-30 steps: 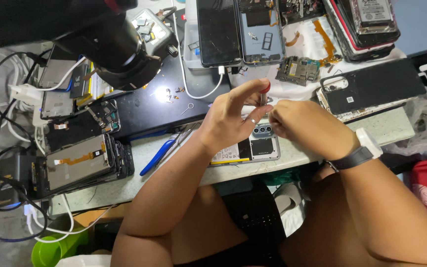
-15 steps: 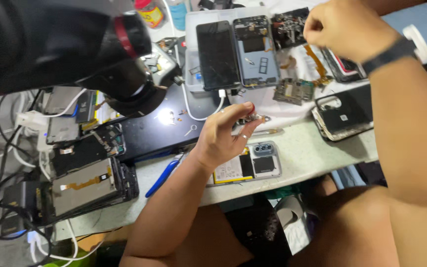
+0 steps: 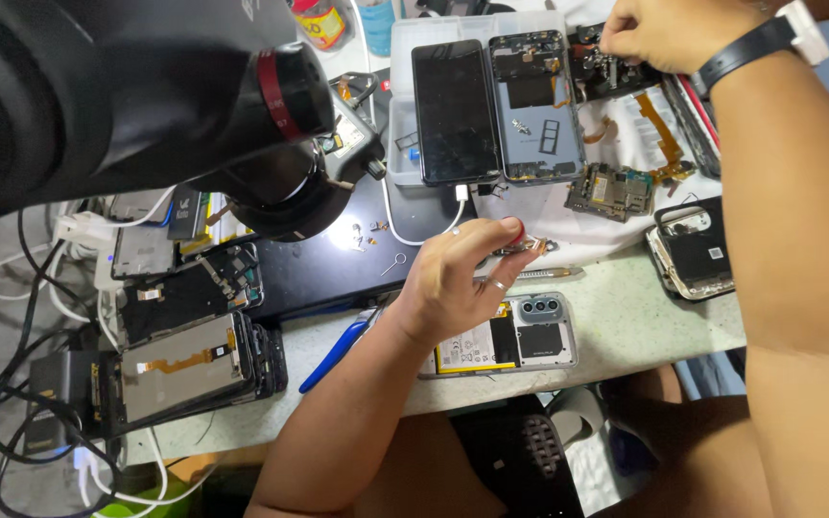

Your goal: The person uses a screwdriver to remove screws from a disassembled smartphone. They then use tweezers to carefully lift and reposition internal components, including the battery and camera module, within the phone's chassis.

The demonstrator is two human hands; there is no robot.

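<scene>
Your left hand (image 3: 453,288) pinches a small metal part (image 3: 522,247) between thumb and forefinger, the other fingers curled loosely, right above the open phone (image 3: 520,336) that lies just under your palm with its camera end pointing away from your wrist. Keep that pinch light and steady: the part looks thin and would likely bend or spring loose if squeezed. Your right hand (image 3: 669,34) is far up and to the right of it, closed into a loose fist over the parts at the back of the bench, beside the grey frame (image 3: 534,105); whether it has anything gripped cannot be told. Pick there with fingertips only, so the orange flex (image 3: 662,144) below your wrist is not dragged. The tweezers (image 3: 547,273) lie just past your left fingertips, within easy reach if the part proves too small for fingers.
</scene>
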